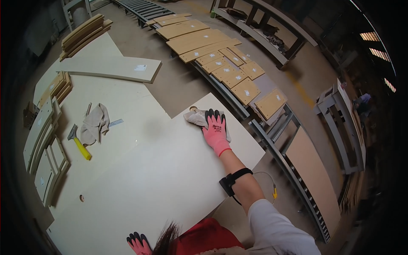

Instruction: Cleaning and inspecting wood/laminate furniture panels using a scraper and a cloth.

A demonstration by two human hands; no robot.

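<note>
My right hand (216, 130), in a pink glove with black fingertips, presses a grey rag (196, 117) onto a large white panel (157, 182). The rag lies bunched under the palm and fingers, near the panel's far right corner and beside a round hole (193, 108). Down at the near edge of the panel is my left hand (139, 244), gloved the same way. Its fingers are spread and hold nothing; its wrist is out of the picture. Another round hole (82, 198) shows at the panel's left.
On the left lie a second rag (96, 123), a ruler (116, 122) and a yellow-handled hammer-like tool (83, 148). Board stacks (40, 127) line the left side; a loose white board (114, 68) lies farther back. Brown panels (199, 40) cover a roller conveyor (221, 91) on the right.
</note>
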